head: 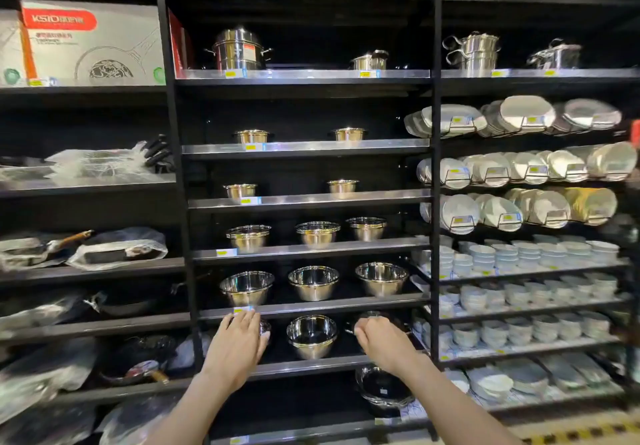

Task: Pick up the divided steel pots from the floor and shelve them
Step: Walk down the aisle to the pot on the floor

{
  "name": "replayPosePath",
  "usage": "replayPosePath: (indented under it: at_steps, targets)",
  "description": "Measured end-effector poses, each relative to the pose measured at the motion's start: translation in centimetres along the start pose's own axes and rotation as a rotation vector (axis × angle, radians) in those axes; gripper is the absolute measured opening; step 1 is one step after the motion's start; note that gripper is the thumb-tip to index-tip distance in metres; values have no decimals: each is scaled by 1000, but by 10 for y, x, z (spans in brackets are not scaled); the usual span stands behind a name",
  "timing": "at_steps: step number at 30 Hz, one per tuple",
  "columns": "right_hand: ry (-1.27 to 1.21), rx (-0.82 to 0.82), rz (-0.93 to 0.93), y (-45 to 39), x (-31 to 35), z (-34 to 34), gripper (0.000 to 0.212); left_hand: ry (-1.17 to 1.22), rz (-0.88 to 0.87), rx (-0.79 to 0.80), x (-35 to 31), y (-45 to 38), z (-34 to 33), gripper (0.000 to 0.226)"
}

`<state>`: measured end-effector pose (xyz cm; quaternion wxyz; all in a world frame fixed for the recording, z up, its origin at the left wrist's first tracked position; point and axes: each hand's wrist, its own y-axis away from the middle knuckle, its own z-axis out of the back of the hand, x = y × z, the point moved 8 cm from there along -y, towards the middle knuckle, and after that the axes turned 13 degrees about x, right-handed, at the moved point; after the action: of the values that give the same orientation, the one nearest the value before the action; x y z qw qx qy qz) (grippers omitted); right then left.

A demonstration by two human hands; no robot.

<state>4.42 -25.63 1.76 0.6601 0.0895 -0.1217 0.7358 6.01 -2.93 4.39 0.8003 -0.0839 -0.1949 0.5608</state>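
On the second-lowest shelf [311, 365] of the middle bay stand three shiny steel pots. My left hand [239, 344] lies palm down over the left pot [265, 327], fingers wrapped over its rim, so only a sliver of it shows. My right hand [381, 342] is curled on the rim of the right pot [375, 316], whose dark side handle pokes out to the left. The middle pot [311, 335] stands free between my hands. Whether the pots have dividers is hidden from this angle.
Steel bowls and pots [313, 282] fill the shelves above. A stack of pots [384, 389] sits on the bottom shelf under my right arm. Black uprights [185, 237] frame the bay. Wrapped pans [117, 247] lie at left, plates and white bowls [519, 254] at right.
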Motion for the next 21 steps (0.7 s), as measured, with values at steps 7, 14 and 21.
replayPosePath:
  at_steps: [7,14,21]
  targets:
    - [-41,-48,-66,5,-49,2,32,25,-60,-10,-15,-16,-29,83]
    - [-114,-52,-290,8,-168,-6,27,146,-230,157,-107,-80,-86,28]
    - [-108,-116,-528,-3,-323,8,33,217,-422,182,-260,-208,-123,44]
